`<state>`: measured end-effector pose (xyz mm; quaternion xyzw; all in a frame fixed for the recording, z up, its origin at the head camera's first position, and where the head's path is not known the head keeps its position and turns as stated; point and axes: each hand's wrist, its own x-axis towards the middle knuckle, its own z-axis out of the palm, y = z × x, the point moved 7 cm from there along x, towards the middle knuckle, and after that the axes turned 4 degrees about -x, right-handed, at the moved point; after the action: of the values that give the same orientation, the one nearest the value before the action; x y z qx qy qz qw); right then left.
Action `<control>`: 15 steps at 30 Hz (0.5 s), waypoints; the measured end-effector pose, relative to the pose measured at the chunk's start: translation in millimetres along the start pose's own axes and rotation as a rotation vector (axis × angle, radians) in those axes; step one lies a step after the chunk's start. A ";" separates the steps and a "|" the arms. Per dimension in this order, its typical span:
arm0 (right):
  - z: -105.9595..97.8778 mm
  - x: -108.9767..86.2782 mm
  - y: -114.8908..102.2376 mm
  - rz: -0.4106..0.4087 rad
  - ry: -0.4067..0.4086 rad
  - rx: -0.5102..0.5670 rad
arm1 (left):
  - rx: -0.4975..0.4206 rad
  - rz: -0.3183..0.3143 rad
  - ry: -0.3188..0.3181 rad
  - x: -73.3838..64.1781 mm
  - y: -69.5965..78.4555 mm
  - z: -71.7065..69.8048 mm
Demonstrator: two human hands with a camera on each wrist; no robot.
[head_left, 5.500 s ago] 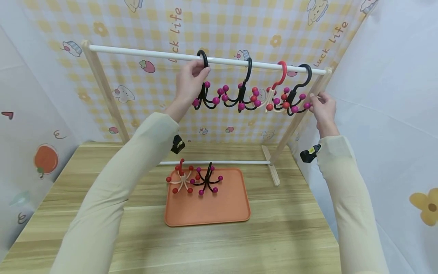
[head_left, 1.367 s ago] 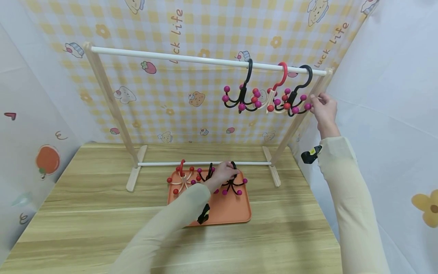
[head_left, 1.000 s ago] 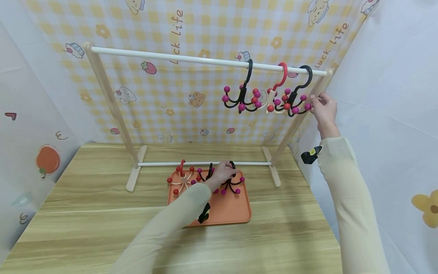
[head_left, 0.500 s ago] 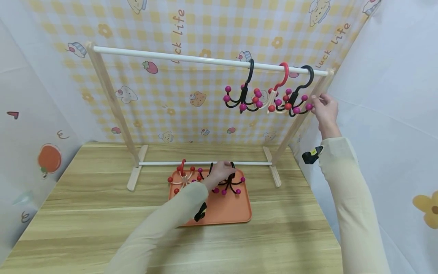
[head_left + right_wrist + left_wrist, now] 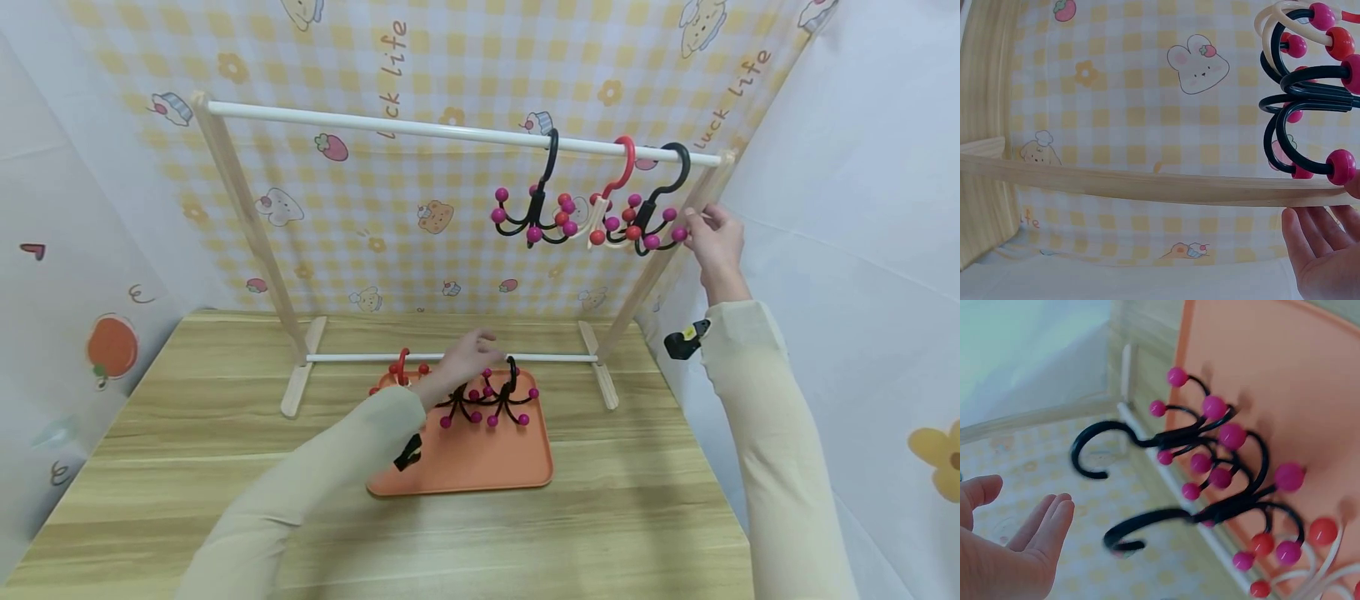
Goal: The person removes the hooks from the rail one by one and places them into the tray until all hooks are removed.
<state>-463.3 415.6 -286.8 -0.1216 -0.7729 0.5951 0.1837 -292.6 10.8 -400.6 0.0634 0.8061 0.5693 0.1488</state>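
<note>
My left hand is just above the orange tray, fingers loose and holding nothing. To its right stands a black claw hanger with magenta ball tips, hook upward. Another black claw hanger is beneath the hand, and a cream one with a red hook is partly hidden by the arm. In the left wrist view, the left hand is apart from both black hooks. My right hand pinches the rack's right wooden post, close to the ball tips of the rightmost hanging hanger.
From the rack's white top rod also hang a black hanger and a red-hooked cream one, their arms overlapping. A lower rod runs behind the tray. The wooden table extends in front.
The left hand took the leftmost black hanger from the top rod, set it on the tray's right side, let go and moved left and up. The right hand stays at the post.
</note>
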 end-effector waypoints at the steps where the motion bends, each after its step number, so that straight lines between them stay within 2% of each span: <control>1: -0.8 10.3 7.2 -0.013 -0.007 -0.012 | -0.018 0.010 -0.006 -0.5 3.3 -4.6; 2: 0.3 5.0 3.0 -0.010 -0.002 -0.028 | -0.038 0.018 -0.011 -0.9 6.4 -9.5; 4: -0.9 10.0 6.8 -0.024 -0.001 -0.041 | -0.073 0.039 -0.016 -2.5 13.4 -20.2; 5: -2.3 14.4 10.9 -0.023 -0.001 -0.003 | -0.074 0.049 -0.015 -3.4 17.1 -26.0; 8: 0.9 -4.9 -4.1 0.010 -0.004 0.000 | -0.049 0.092 0.008 -5.1 27.4 -45.6; 9: -1.5 6.8 5.2 0.009 0.002 0.017 | -0.037 0.101 0.022 -6.0 30.3 -52.2; 15: -1.7 6.9 5.9 0.010 0.018 0.008 | 0.043 0.138 0.108 -9.8 45.0 -89.9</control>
<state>-469.0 421.4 -291.2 -0.1301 -0.7683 0.5978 0.1879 -314.4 -57.2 -329.1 0.0910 0.8186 0.5635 0.0641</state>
